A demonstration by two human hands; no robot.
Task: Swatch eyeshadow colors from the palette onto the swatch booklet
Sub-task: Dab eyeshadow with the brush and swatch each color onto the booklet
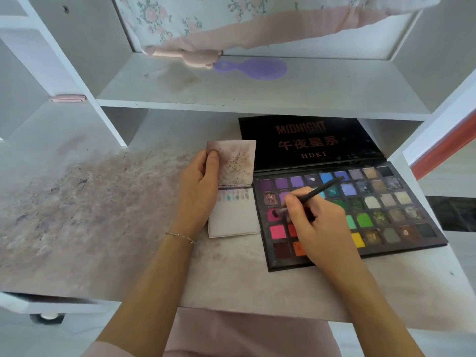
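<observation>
Nearest me, my right hand (319, 222) pinches a thin brush (313, 194), its tip in a pink pan of the open palette (386, 215) on the stained table (90, 215); the hand hides several pans. Just left, my left hand (198, 186) grips the swatch booklet (234, 217), thumb on its raised cover. Beyond, a purple hairbrush (253, 68) lies on the shelf (257, 99).
</observation>
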